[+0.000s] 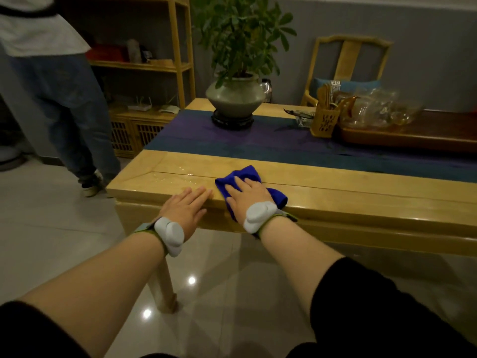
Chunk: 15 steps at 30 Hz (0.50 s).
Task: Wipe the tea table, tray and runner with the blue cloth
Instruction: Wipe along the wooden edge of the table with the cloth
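The light wooden tea table (335,187) stretches across the view. A blue cloth (247,174) lies bunched on its near edge, and my right hand (247,195) presses flat on it with straight fingers. My left hand (187,205) rests flat on the table edge just left of the cloth. Wet streaks shine on the wood beyond my left hand. A dark blue and purple runner (258,143) runs along the table's middle. At the far right sits a dark wooden tray (426,135) with glass teaware.
A potted plant (236,99) stands on the runner at the far end. A bamboo utensil holder (325,120) stands by the tray. A chair (348,63) is behind the table. A person in jeans (67,99) stands on the left by a shelf unit (154,68).
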Motion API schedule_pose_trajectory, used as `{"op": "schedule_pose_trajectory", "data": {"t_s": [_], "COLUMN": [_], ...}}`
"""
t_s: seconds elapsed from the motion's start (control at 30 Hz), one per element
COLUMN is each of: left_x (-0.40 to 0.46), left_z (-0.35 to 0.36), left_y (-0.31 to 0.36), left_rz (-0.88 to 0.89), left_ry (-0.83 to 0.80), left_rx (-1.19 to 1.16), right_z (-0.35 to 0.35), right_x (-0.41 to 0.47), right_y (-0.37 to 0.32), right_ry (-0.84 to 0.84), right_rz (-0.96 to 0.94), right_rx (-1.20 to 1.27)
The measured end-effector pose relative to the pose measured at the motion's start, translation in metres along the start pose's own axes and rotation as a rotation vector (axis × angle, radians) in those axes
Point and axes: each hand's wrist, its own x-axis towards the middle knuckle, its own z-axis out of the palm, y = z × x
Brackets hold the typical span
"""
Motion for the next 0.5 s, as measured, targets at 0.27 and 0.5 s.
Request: {"op": "schedule_pose_trajectory", "data": {"t_s": [0.27,0.5], "left_x": [0.001,0.009], "left_z": [-0.015,-0.023], "left_y": [-0.010,-0.027], "left_rz": [-0.044,-0.177], "left_ry": [-0.024,-0.011], "left_rx": [-0.037,-0.010], "right_z": [-0.001,-0.002], "right_x": [-0.022,-0.004], "right_y": [0.108,0.034], "right_ry": [0.077,0.135], "right_rz": [0.305,0.188], "right_rx": [0.287,0.244]}}
